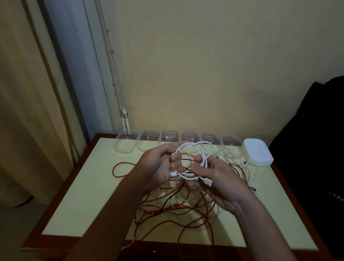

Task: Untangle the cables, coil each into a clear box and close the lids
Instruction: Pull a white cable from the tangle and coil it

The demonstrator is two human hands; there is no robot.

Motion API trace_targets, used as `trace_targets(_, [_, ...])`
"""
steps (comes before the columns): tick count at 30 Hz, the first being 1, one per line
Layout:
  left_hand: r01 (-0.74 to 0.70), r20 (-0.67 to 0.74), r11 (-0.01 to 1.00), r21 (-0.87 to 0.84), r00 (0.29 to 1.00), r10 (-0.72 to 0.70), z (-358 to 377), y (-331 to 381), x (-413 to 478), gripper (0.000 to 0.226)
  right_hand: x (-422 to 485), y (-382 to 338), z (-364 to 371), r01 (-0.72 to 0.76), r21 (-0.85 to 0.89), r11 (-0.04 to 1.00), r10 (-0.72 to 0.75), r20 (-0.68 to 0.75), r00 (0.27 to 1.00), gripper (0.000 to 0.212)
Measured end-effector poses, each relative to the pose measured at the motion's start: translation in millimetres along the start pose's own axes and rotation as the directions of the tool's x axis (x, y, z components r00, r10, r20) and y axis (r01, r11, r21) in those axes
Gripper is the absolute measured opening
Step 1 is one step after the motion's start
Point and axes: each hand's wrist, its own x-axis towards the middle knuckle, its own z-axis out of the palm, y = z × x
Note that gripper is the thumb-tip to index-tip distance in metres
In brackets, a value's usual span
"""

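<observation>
A white cable (pixel 203 150) is wound into a loop that I hold above the table. My left hand (pixel 157 167) pinches the loop's left side between thumb and fingers. My right hand (pixel 218 182) grips the loop's right side, and the cable's white plug (pixel 208 181) lies across its palm. Beneath my hands a tangle of red cables (pixel 172 212), black ones and other white ones is spread over the table. Several clear boxes (pixel 126 144) stand open in a row along the far edge. A stack of white lids (pixel 257 153) sits at the far right.
The table (pixel 83 205) has a pale yellow top with a dark wooden rim. Red cables hang over its near edge. A curtain hangs at the left, with thin cords down the wall beside it. A dark bag or cloth (pixel 316 138) sits to the right of the table.
</observation>
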Motion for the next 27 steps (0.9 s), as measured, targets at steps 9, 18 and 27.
trace_targets(9, [-0.09,-0.115,0.996,0.012,0.989,0.091,-4,-3,9,0.028,4,1,-18,0.054,-0.412,0.91,-0.053,0.014,0.999,0.021])
trace_targets(18, [-0.097,-0.197,0.977,-0.191,0.979,0.059,-22,27,5,0.024,-4,-16,-46,0.217,-0.797,0.563,-0.427,-0.056,0.902,0.018])
trace_targets(27, [-0.101,-0.103,0.92,-0.379,0.992,0.067,-11,31,3,0.02,8,-2,-39,0.322,-0.864,0.386,-0.65,-0.007,0.76,0.011])
